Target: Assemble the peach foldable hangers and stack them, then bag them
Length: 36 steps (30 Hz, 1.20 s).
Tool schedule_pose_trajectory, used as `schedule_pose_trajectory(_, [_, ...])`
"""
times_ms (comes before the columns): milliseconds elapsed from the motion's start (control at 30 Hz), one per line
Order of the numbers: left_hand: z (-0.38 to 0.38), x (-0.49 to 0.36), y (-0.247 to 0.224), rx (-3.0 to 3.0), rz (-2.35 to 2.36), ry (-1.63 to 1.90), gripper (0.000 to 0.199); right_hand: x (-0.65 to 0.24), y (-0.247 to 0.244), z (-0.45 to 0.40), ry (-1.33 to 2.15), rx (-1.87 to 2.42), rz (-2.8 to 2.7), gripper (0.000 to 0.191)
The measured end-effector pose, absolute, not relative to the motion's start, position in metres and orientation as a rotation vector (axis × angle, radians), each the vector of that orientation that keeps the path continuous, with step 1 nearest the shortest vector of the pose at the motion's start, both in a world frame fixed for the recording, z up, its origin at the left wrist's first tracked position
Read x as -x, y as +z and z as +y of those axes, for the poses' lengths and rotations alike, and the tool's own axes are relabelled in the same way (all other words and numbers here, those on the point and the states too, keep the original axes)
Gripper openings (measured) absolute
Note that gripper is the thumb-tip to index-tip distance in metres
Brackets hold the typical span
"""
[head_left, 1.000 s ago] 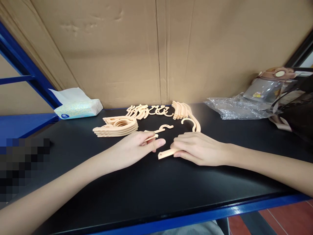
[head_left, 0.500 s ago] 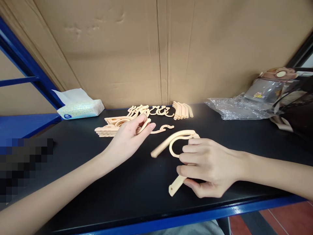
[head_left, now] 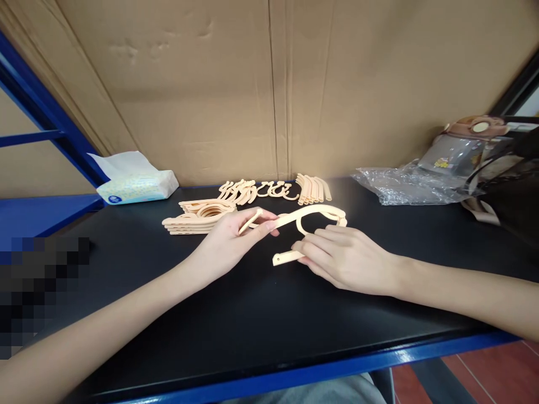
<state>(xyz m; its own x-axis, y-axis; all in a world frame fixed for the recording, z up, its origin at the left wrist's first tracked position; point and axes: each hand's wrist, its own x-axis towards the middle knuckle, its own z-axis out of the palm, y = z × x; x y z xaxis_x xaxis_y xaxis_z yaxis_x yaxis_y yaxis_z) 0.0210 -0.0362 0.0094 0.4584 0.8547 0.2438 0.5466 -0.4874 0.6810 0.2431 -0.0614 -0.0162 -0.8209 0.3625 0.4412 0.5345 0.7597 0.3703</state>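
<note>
Hanger [head_left: 314, 210] to left hand [head_left: 229, 234], tissue [head_left: 120, 165] in pack [head_left: 141, 186]

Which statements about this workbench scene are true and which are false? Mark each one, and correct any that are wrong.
1. The left hand and the right hand both hold pale hanger parts. True.
2. The tissue pack stands beside the drink bottle. False: the pack is at the far left, the bottle at the far right.
3. The bottle has a brown lid. True.
4. The crumpled plastic bag is solid blue. False: it is clear.
5. The stacked hanger pieces lie nearer the tissue pack than the plastic bag. True.
6. The tabletop is white. False: it is black, with a blue front edge.
</note>
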Motion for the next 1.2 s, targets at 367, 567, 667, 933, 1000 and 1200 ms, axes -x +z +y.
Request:
schedule_pose_trajectory(367, [-0.035,-0.022,0.009,-1.899,1.152,0.813,0.037,-0.246,-0.022,-0.053,-0.524,0.718,-2.603,0.028])
schedule_pose_trajectory(567, [-0.03,-0.015,0.001,-2.066,1.187,0.637,0.052,-0.249,-0.022,-0.047,-0.416,0.821,-2.532,0.027])
schedule_pose_trajectory(667, [-0.032,-0.012,0.001,-2.226,1.219,0.502,0.053,-0.251,-0.021,-0.044,-0.304,0.856,-2.504,0.027])
schedule_pose_trajectory(933, [-0.041,-0.017,0.006,-2.534,1.082,0.42,0.03,-0.251,-0.019,-0.042,-0.232,0.837,-2.462,0.025])
schedule_pose_trajectory(1000, [-0.041,-0.017,0.005,-2.587,1.08,0.423,0.028,-0.251,-0.018,-0.043,-0.245,0.827,-2.454,0.026])
schedule_pose_trajectory(1200, [-0.039,-0.015,0.001,-2.701,0.992,0.434,0.025,-0.252,-0.019,-0.045,-0.307,0.808,-2.45,0.028])
